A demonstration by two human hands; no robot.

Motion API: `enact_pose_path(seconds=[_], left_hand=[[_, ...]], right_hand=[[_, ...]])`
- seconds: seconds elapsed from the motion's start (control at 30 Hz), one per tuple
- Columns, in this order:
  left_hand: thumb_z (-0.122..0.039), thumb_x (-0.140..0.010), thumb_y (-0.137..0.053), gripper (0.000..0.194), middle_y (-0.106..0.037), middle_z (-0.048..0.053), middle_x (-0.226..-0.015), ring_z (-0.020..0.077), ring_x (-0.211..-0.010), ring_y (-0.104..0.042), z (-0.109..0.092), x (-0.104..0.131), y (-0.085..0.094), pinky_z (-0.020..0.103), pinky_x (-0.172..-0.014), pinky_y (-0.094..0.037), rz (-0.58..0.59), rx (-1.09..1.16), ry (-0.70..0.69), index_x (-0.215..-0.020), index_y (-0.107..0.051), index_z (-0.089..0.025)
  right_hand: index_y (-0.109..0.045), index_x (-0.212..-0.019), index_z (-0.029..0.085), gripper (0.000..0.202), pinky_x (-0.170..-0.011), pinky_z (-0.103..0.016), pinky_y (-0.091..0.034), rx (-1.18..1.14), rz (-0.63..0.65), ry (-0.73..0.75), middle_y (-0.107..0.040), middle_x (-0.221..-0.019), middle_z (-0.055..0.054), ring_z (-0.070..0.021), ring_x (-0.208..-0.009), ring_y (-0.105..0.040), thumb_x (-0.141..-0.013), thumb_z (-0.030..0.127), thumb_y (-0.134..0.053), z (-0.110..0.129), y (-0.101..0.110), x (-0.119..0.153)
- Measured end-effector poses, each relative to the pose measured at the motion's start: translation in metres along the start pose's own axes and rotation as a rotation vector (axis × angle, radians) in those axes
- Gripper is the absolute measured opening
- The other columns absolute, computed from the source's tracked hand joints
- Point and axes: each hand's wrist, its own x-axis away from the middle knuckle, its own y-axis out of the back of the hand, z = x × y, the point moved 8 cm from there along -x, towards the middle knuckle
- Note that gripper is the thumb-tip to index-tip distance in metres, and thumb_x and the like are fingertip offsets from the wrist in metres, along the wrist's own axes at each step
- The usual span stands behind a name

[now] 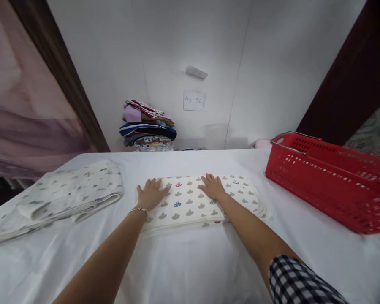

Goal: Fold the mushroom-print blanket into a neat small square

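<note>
A white cloth with a grey mushroom-like print and a few coloured motifs lies folded into a long strip in front of me. My left hand rests flat on its left end, fingers spread. Toward the middle right of the same cloth, my right hand presses down, also with fingers stretched out. Neither hand grips anything. Several layers show at the strip's right end and along its near edge.
Left of me lies another folded white patterned cloth on the white-covered table. A red plastic basket stands at the right. Behind the table's far edge, a pile of folded clothes sits by the wall under a paper sign.
</note>
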Motion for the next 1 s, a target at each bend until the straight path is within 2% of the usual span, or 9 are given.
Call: enact_pose_path(seconds=[0.1,0.27,0.37,0.47,0.6,0.7,0.83,0.9,1.0], left_hand=[[-0.065,-0.085,-0.020,0.073,-0.017,0.006,-0.155,0.0300,-0.142,-0.011,0.008,0.003,0.001,0.062,-0.109,-0.010,-0.039,0.019,0.063,-0.145,-0.030,-0.023],[-0.067,-0.083,-0.018,0.077,-0.017,0.005,-0.155,0.0297,-0.143,-0.010,0.011,0.006,-0.001,0.062,-0.109,-0.013,-0.042,0.050,0.054,-0.145,-0.031,-0.023],[-0.067,-0.083,-0.019,0.076,-0.017,0.005,-0.155,0.0296,-0.143,-0.010,0.011,0.007,0.001,0.062,-0.108,-0.014,-0.029,0.058,0.052,-0.144,-0.032,-0.024],[-0.066,-0.083,-0.020,0.075,-0.017,0.005,-0.155,0.0288,-0.143,-0.009,0.011,0.007,0.003,0.061,-0.109,-0.014,-0.024,0.070,0.045,-0.144,-0.032,-0.024],[-0.062,-0.084,-0.028,0.070,-0.022,0.007,-0.154,0.0302,-0.142,-0.012,0.013,0.002,0.005,0.062,-0.108,-0.014,-0.027,0.132,0.038,-0.142,-0.035,-0.025],[-0.055,-0.084,-0.038,0.064,-0.028,0.009,-0.152,0.0317,-0.141,-0.017,0.020,-0.004,0.008,0.057,-0.108,-0.022,-0.054,0.233,0.064,-0.139,-0.039,-0.024],[-0.056,-0.082,-0.038,0.073,-0.032,0.017,-0.149,0.0341,-0.134,-0.033,0.038,-0.005,0.018,0.048,-0.105,-0.033,-0.088,0.287,0.191,-0.140,-0.037,-0.012],[-0.055,-0.079,-0.043,0.076,-0.039,0.021,-0.143,0.0362,-0.127,-0.043,0.046,-0.003,0.023,0.047,-0.101,-0.038,-0.091,0.287,0.264,-0.139,-0.037,-0.008],[-0.053,-0.075,-0.049,0.078,-0.050,0.026,-0.132,0.0380,-0.117,-0.052,0.056,-0.003,0.024,0.046,-0.092,-0.045,-0.064,0.292,0.333,-0.135,-0.042,-0.004]], right_hand=[[-0.023,-0.147,0.022,0.067,-0.111,-0.049,-0.002,-0.030,0.007,0.016,-0.007,-0.157,-0.008,-0.0249,-0.143,-0.001,-0.092,0.060,-0.015,0.001,0.001,0.000],[-0.029,-0.145,0.023,0.062,-0.111,-0.050,-0.005,-0.054,0.003,0.021,-0.012,-0.156,-0.009,-0.0257,-0.143,-0.005,-0.093,0.057,-0.021,0.008,0.009,0.002],[-0.036,-0.140,0.025,0.054,-0.110,-0.049,-0.008,-0.056,0.016,0.023,-0.017,-0.155,-0.008,-0.0257,-0.142,-0.009,-0.094,0.051,-0.026,-0.001,0.017,0.013],[-0.038,-0.139,0.026,0.051,-0.109,-0.052,-0.009,-0.004,0.018,-0.083,-0.019,-0.155,-0.008,-0.0266,-0.142,-0.011,-0.094,0.047,-0.032,-0.042,0.027,0.039],[-0.038,-0.140,0.026,0.053,-0.109,-0.053,-0.012,0.041,-0.024,-0.331,-0.025,-0.153,-0.008,-0.0277,-0.141,-0.017,-0.093,0.048,-0.035,-0.129,0.041,0.094],[-0.040,-0.140,0.023,0.053,-0.109,-0.042,-0.023,-0.031,-0.070,-0.445,-0.036,-0.148,-0.008,-0.0260,-0.136,-0.030,-0.093,0.046,-0.037,-0.179,0.049,0.132],[-0.040,-0.141,0.014,0.056,-0.099,-0.030,-0.036,-0.166,-0.128,-0.551,-0.056,-0.131,-0.012,-0.0233,-0.121,-0.050,-0.091,0.041,-0.044,-0.211,0.053,0.150],[-0.041,-0.139,0.012,0.058,-0.095,-0.029,-0.040,-0.239,-0.155,-0.597,-0.062,-0.122,-0.012,-0.0230,-0.113,-0.056,-0.088,0.038,-0.051,-0.217,0.053,0.144],[-0.050,-0.133,0.011,0.060,-0.092,-0.029,-0.042,-0.289,-0.156,-0.630,-0.062,-0.122,-0.013,-0.0248,-0.112,-0.057,-0.081,0.038,-0.062,-0.218,0.050,0.127]])
